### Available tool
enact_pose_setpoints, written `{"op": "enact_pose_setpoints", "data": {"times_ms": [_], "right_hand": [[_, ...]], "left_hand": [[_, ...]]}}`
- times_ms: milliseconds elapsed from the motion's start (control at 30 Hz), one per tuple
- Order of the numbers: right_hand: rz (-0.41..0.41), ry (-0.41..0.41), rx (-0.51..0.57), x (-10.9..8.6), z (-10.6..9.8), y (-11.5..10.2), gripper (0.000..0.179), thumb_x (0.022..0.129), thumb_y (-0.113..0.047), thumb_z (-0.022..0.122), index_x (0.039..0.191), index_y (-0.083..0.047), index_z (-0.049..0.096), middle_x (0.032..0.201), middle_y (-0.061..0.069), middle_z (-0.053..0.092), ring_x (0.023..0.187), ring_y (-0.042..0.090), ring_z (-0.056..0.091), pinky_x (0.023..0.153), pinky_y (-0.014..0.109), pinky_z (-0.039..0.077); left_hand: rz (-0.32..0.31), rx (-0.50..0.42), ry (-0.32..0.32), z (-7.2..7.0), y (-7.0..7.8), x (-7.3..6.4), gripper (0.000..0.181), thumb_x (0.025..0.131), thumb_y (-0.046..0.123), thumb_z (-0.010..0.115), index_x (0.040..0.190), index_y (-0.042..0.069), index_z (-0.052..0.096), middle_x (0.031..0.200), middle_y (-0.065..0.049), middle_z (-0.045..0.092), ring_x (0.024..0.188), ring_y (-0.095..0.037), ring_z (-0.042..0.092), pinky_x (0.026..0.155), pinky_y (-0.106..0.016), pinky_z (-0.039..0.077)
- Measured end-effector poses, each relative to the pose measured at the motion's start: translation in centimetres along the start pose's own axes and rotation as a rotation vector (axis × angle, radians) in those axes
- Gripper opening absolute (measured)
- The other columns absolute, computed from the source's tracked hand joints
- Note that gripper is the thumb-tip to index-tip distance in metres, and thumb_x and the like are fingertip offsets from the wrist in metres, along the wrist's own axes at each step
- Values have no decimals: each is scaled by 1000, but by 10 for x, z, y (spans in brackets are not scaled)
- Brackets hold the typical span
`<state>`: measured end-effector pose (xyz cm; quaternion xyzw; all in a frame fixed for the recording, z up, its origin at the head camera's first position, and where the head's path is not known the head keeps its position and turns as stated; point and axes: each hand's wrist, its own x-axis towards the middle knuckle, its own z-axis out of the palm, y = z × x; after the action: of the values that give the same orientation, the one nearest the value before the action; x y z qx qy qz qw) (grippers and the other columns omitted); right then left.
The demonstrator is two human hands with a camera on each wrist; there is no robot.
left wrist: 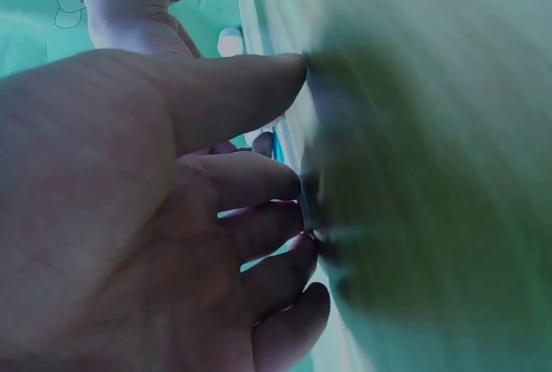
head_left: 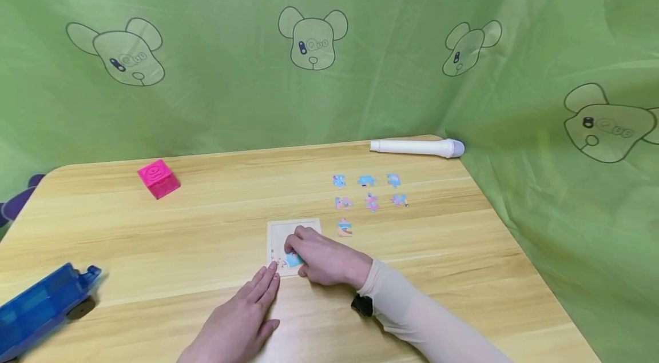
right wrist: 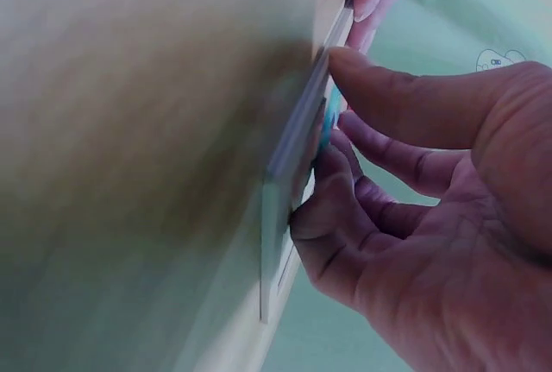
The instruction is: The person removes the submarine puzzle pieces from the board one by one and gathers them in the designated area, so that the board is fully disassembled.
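A small square puzzle board (head_left: pixel 276 231) with a raised pale rim lies on the table. In its lower part sits a light-blue puzzle piece (head_left: pixel 293 260), partly covered by my right hand (head_left: pixel 324 257). My right fingers are bent over the board, and the right wrist view shows the blue puzzle piece (right wrist: pixel 331 111) pinched between thumb and fingers, low against the board. My left hand (head_left: pixel 239 311) lies with straight fingers, their tips touching the board's lower left corner. Several loose puzzle pieces (head_left: pixel 372 203) lie in rows to the right of the board.
A white microphone-shaped stick (head_left: pixel 412 147) lies at the far right edge. A pink cube (head_left: pixel 158 179) stands at the back left, and a blue toy vehicle (head_left: pixel 43 308) is at the near left. Green printed cloth (head_left: pixel 231 100) hangs behind the wooden table (head_left: pixel 154 254).
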<state>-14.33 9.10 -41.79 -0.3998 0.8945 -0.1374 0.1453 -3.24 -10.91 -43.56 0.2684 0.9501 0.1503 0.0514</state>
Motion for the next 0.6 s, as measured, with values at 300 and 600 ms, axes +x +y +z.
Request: {"op": "enact_pose_setpoints", "data": {"times_ms": [300, 600], "right_hand": [[-24, 36, 11, -1, 1, 1, 40, 83, -5, 74, 121, -9, 62, 106, -3, 51, 101, 13, 46, 91, 22, 45], [-17, 28, 61, -1, 0, 3, 29, 89, -9, 70, 116, -13, 60, 101, -6, 52, 97, 10, 49, 88, 23, 46]], "left_hand": [[-7, -12, 4, 0, 0, 0, 68, 93, 31, 67, 144, -6, 43, 157, -16, 29, 141, -32, 32, 107, -44, 38], [9, -21, 30, 1, 0, -1, 67, 92, 29, 68, 144, -6, 43, 157, -15, 30, 141, -31, 33, 105, -44, 41]]}}
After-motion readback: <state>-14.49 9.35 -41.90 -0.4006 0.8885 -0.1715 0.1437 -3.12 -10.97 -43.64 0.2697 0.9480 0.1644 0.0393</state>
